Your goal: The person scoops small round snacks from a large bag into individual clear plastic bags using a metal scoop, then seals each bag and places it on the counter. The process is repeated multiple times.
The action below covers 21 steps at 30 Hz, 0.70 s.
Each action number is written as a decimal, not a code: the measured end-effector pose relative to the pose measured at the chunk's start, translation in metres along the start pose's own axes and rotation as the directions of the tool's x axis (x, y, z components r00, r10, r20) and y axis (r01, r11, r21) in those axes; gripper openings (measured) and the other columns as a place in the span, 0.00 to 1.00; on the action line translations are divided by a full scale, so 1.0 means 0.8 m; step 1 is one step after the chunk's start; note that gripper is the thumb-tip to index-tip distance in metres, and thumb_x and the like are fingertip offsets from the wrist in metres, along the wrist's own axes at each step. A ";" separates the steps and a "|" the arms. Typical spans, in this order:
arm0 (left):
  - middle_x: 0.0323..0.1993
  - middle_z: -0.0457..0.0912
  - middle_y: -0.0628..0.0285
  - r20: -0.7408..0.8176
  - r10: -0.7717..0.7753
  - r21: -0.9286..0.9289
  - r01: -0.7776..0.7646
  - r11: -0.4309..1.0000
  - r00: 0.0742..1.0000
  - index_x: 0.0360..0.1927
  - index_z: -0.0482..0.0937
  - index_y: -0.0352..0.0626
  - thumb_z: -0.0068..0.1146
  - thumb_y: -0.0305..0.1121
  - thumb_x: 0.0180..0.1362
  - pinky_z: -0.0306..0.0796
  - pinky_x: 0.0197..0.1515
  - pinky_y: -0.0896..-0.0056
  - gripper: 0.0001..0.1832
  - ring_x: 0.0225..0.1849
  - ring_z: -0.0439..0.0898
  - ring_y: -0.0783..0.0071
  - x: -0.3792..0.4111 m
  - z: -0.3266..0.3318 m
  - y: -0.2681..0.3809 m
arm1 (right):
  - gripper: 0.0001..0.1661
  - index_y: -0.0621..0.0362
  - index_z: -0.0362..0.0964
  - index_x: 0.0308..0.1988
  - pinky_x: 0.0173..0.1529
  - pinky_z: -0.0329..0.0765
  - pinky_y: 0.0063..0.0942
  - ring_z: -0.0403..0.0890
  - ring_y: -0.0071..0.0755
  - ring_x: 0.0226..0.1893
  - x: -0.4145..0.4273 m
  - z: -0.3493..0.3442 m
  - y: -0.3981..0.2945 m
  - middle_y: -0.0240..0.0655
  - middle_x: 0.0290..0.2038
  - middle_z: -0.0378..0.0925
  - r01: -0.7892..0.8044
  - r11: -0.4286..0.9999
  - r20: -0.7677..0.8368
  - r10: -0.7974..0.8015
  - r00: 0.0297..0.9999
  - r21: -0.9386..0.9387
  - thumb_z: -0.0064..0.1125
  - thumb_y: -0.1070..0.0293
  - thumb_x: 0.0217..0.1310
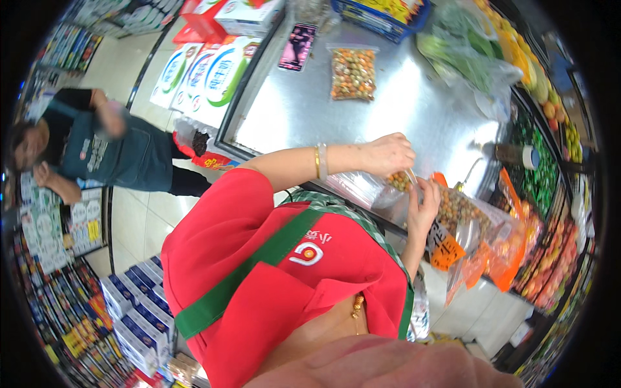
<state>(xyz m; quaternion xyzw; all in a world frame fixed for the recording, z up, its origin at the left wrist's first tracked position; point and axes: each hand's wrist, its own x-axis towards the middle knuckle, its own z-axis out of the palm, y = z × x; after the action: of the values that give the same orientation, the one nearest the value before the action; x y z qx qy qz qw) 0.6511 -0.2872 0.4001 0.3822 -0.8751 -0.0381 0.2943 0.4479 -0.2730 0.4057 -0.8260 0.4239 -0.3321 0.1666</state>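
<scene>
My left hand [390, 154], with a bracelet at the wrist, has its fingers bent down at the edge of a small clear plastic bag [399, 182] that holds some orange and greenish snack pieces. My right hand [425, 201] pinches the same bag's rim from the right. Flat clear plastic bags [356, 186] lie by the table's near edge, below my left hand. To the right is a large open plastic bag of the same snack [461, 211], with an orange and black label bearing writing. A filled clear bag [353, 73] lies flat on the metal table [296, 116].
At the table's back are a phone-like pink and black item [298, 47], a blue basket [383, 22] and bagged leafy greens [461, 51]. A jar with a pale lid [516, 156] is at right, beside produce. Milk cartons [225, 77] and a person in a dark apron [121, 150] are at left.
</scene>
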 end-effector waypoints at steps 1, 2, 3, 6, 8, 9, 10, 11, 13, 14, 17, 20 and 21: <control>0.25 0.71 0.67 0.005 0.005 -0.001 -0.005 1.000 1.000 0.22 0.75 0.48 0.58 0.33 0.43 0.66 0.43 0.67 0.04 0.34 0.74 0.67 0.002 0.000 0.003 | 0.04 0.60 0.71 0.31 0.54 0.65 0.39 0.73 0.46 0.39 0.001 -0.002 -0.003 0.39 0.32 0.72 -0.002 1.000 0.017 0.002 1.000 -0.003 0.59 0.74 0.52; 0.25 0.71 0.67 -0.005 -0.010 0.009 0.010 1.000 1.000 0.22 0.75 0.48 0.58 0.33 0.43 0.66 0.43 0.67 0.04 0.34 0.74 0.68 0.001 0.003 0.004 | 0.04 0.60 0.71 0.31 0.55 0.65 0.40 0.73 0.47 0.39 0.003 -0.002 -0.005 0.39 0.32 0.72 -0.004 1.000 0.034 0.005 0.999 -0.006 0.58 0.74 0.52; 0.25 0.71 0.67 -0.017 -0.021 0.011 0.021 1.000 1.000 0.22 0.75 0.48 0.57 0.33 0.42 0.66 0.43 0.67 0.04 0.34 0.73 0.68 0.000 0.007 0.008 | 0.04 0.60 0.71 0.31 0.55 0.64 0.41 0.73 0.47 0.40 0.004 -0.003 -0.003 0.39 0.32 0.72 0.004 1.000 0.045 -0.003 0.999 -0.020 0.58 0.73 0.53; 0.25 0.72 0.68 -0.099 -0.036 0.023 0.038 0.999 0.994 0.22 0.75 0.48 0.57 0.34 0.41 0.66 0.43 0.67 0.04 0.34 0.73 0.68 -0.005 0.007 0.005 | 0.05 0.61 0.70 0.31 0.57 0.63 0.43 0.72 0.48 0.43 0.006 0.003 0.002 0.40 0.31 0.72 0.018 0.997 0.064 -0.013 0.998 -0.072 0.57 0.73 0.54; 0.25 0.72 0.68 -0.091 -0.039 0.019 0.041 0.999 0.995 0.22 0.75 0.47 0.57 0.34 0.41 0.66 0.42 0.67 0.05 0.34 0.73 0.69 -0.008 0.004 -0.001 | 0.05 0.61 0.70 0.30 0.57 0.63 0.43 0.72 0.49 0.42 0.003 0.006 0.004 0.40 0.31 0.72 0.044 0.994 0.027 -0.042 0.999 -0.101 0.57 0.73 0.54; 0.25 0.72 0.68 -0.048 -0.038 0.009 0.038 0.999 0.998 0.21 0.75 0.47 0.57 0.34 0.40 0.67 0.42 0.67 0.05 0.34 0.73 0.69 -0.008 0.005 -0.005 | 0.04 0.61 0.69 0.30 0.57 0.64 0.43 0.72 0.49 0.41 0.000 0.007 0.007 0.40 0.31 0.72 0.055 0.992 0.007 -0.054 0.998 -0.118 0.57 0.73 0.54; 0.25 0.72 0.68 -0.004 -0.035 -0.003 0.035 0.999 0.999 0.21 0.75 0.46 0.57 0.34 0.40 0.67 0.42 0.68 0.06 0.34 0.74 0.69 -0.008 0.006 -0.008 | 0.05 0.62 0.69 0.30 0.56 0.64 0.43 0.72 0.49 0.40 -0.003 0.009 0.012 0.41 0.32 0.72 0.059 0.993 0.016 -0.058 0.998 -0.104 0.57 0.73 0.54; 0.25 0.72 0.68 -0.034 -0.017 -0.012 0.017 1.000 0.999 0.21 0.75 0.46 0.57 0.34 0.40 0.67 0.41 0.68 0.06 0.34 0.74 0.69 -0.010 0.007 -0.010 | 0.05 0.62 0.69 0.30 0.55 0.64 0.43 0.72 0.49 0.39 -0.006 0.009 0.014 0.41 0.32 0.72 0.044 0.995 0.030 -0.042 0.999 -0.086 0.57 0.73 0.54; 0.25 0.72 0.68 -0.098 0.012 -0.025 -0.014 1.000 0.995 0.21 0.75 0.46 0.57 0.34 0.40 0.67 0.41 0.68 0.06 0.34 0.74 0.69 -0.013 0.011 -0.008 | 0.06 0.62 0.69 0.30 0.55 0.65 0.43 0.72 0.48 0.39 -0.001 0.007 0.009 0.41 0.32 0.72 0.021 0.998 0.066 -0.017 0.998 -0.051 0.58 0.73 0.54; 0.25 0.73 0.68 -0.107 0.002 -0.018 -0.004 1.000 0.994 0.21 0.75 0.46 0.57 0.35 0.39 0.67 0.41 0.68 0.06 0.34 0.74 0.69 -0.014 0.012 -0.009 | 0.06 0.62 0.69 0.31 0.54 0.65 0.42 0.72 0.46 0.39 0.004 0.005 0.004 0.41 0.32 0.73 0.041 0.997 0.079 -0.036 0.996 -0.066 0.58 0.72 0.54; 0.26 0.73 0.68 -0.134 -0.025 -0.020 0.022 1.000 0.991 0.21 0.75 0.47 0.58 0.35 0.40 0.67 0.42 0.69 0.06 0.35 0.74 0.69 -0.016 0.020 -0.003 | 0.06 0.62 0.70 0.31 0.54 0.65 0.42 0.72 0.46 0.38 0.019 0.005 -0.019 0.39 0.32 0.73 0.088 0.992 0.135 -0.075 0.988 -0.091 0.58 0.72 0.54; 0.26 0.73 0.68 -0.143 -0.085 0.009 0.087 0.996 0.986 0.21 0.75 0.47 0.58 0.35 0.42 0.66 0.43 0.69 0.06 0.36 0.73 0.69 -0.017 0.012 0.003 | 0.05 0.61 0.70 0.31 0.53 0.65 0.41 0.73 0.44 0.36 0.024 0.010 -0.011 0.37 0.30 0.74 0.161 0.981 0.147 -0.145 0.978 -0.104 0.57 0.72 0.55; 0.26 0.73 0.68 -0.172 -0.097 -0.006 0.097 0.995 0.980 0.20 0.75 0.47 0.58 0.35 0.42 0.66 0.42 0.67 0.05 0.36 0.74 0.68 -0.019 0.012 0.000 | 0.04 0.61 0.70 0.30 0.53 0.65 0.41 0.73 0.43 0.36 0.026 0.010 -0.010 0.37 0.30 0.73 0.163 0.981 0.150 -0.147 0.978 -0.107 0.57 0.73 0.55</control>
<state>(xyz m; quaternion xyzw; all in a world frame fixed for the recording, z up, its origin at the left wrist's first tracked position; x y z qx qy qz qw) 0.6539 -0.2781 0.3849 0.4264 -0.8268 -0.0183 0.3664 0.4670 -0.2848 0.4127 -0.8864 0.3643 -0.2591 0.1201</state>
